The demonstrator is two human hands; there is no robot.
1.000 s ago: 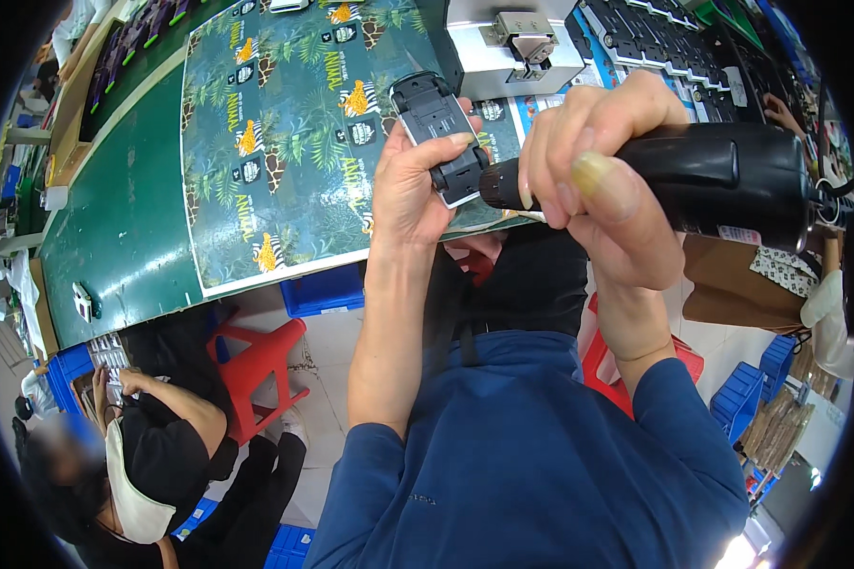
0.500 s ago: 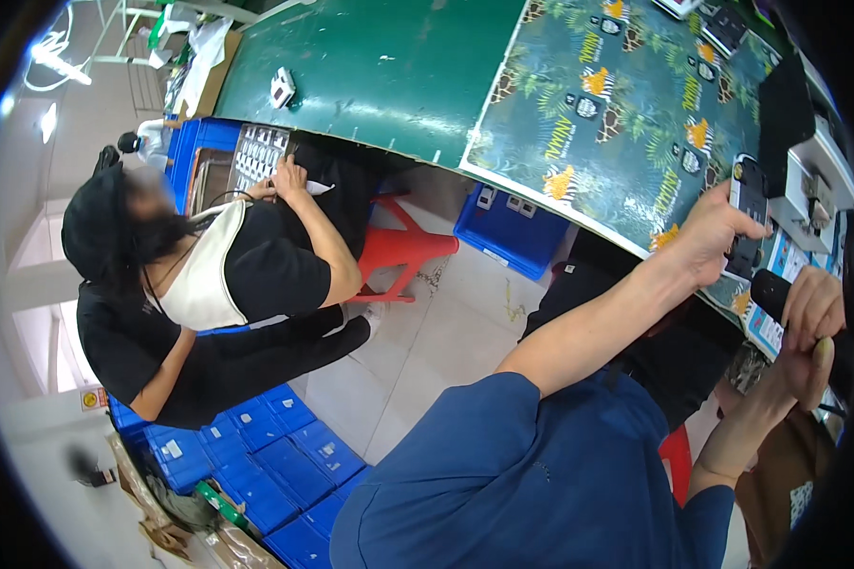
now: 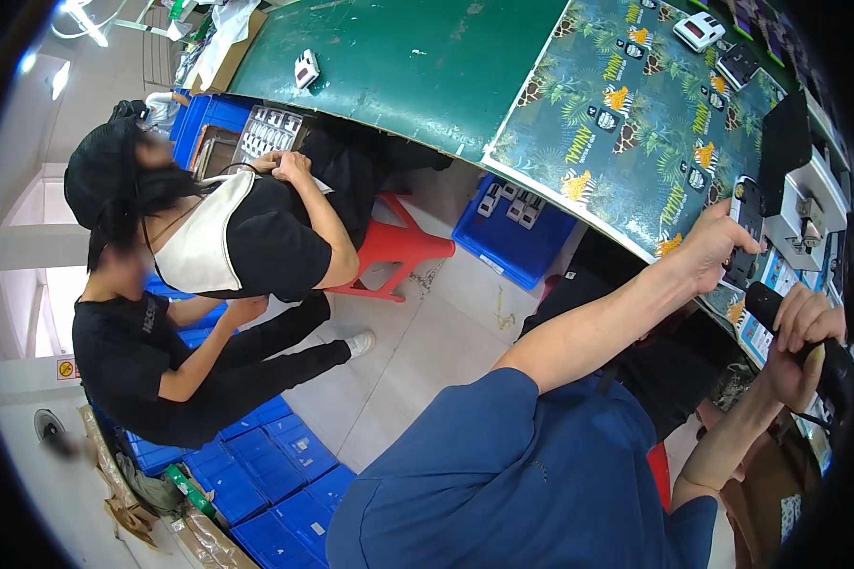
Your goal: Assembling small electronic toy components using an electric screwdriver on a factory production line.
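At the right, by the near edge of the table, my left hand (image 3: 716,247) is closed on a dark flat device housing (image 3: 749,211), its fingers over the lower part. Lower and closer to the rim of the picture, my right hand (image 3: 799,346) wraps round a black hand tool (image 3: 765,302) with a rounded end. That end points toward the housing, with a small gap between them. A cable shows below the right hand. The tool's exact kind is not clear. Just beyond the housing stands a white fixture (image 3: 807,223) with a metal part on it.
A patterned mat (image 3: 598,171) covers this end of the green table (image 3: 399,66). White devices (image 3: 698,32) (image 3: 306,69) lie on both. Below the edge is a blue bin (image 3: 512,248) with several small devices. Two co-workers, a red stool (image 3: 399,248) and stacked blue crates (image 3: 266,465) are at left.
The view has shifted slightly. My right hand has turned, and more of the black tool shows. My left hand keeps its hold on the housing. A co-worker behind has leaned into fuller view.
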